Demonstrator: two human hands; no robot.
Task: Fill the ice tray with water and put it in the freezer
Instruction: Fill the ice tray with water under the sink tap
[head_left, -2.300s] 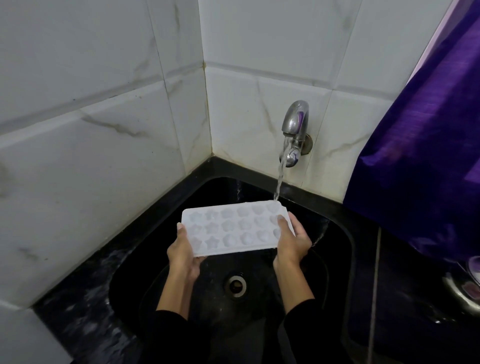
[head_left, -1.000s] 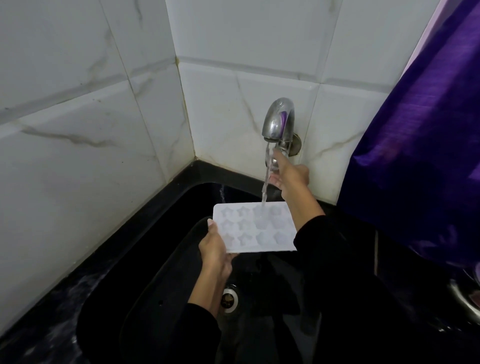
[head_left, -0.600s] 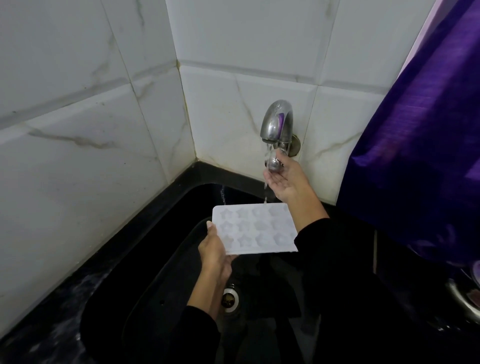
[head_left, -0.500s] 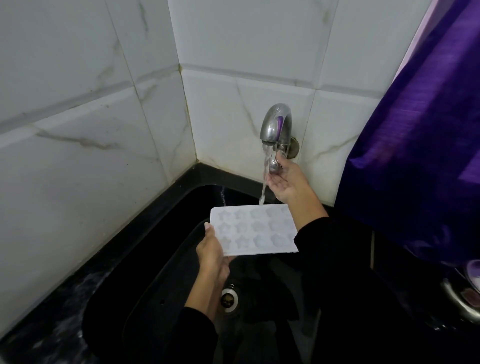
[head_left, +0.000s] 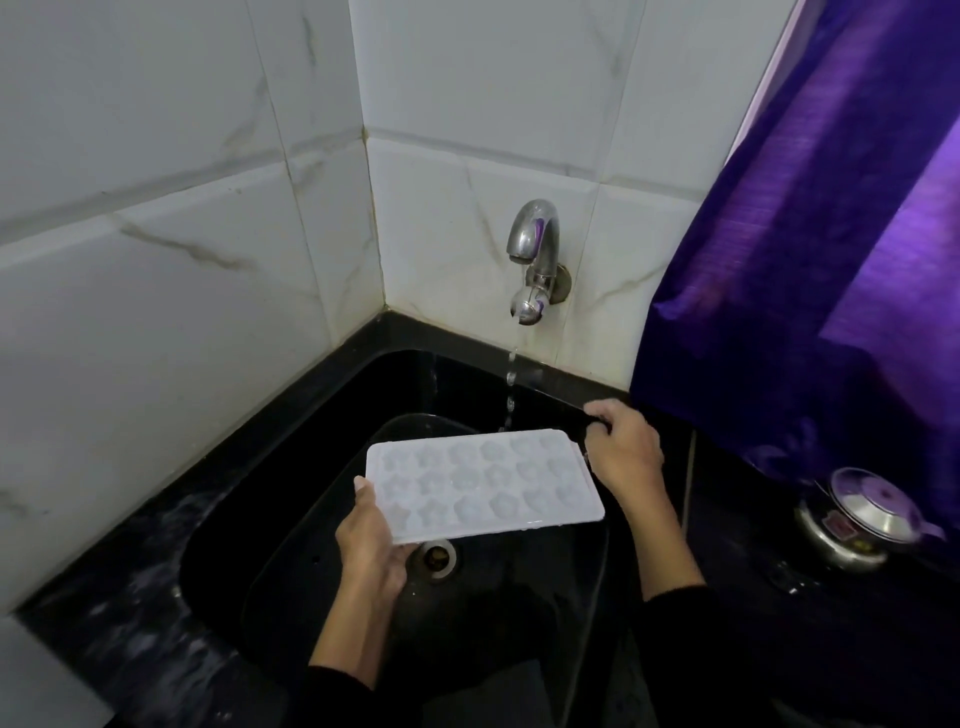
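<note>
A white ice tray (head_left: 483, 483) with star and flower moulds is held level over the black sink (head_left: 311, 462). My left hand (head_left: 370, 540) grips its near left corner from below, thumb on the rim. My right hand (head_left: 623, 449) hovers at the tray's right end, fingers loosely curled, holding nothing that I can see. The steel tap (head_left: 535, 260) on the tiled wall only drips now; a few drops fall toward the tray's far edge. The moulds look wet, and their water level is unclear.
The drain (head_left: 434, 556) lies under the tray. A purple curtain (head_left: 831, 260) hangs at the right. A steel pot with a lid (head_left: 852, 519) stands on the dark counter at the right. White marble tiles close the corner behind the sink.
My right hand left the tap's knob and came down beside the tray's right end. The water stream has dwindled to drops. My left hand still holds the tray.
</note>
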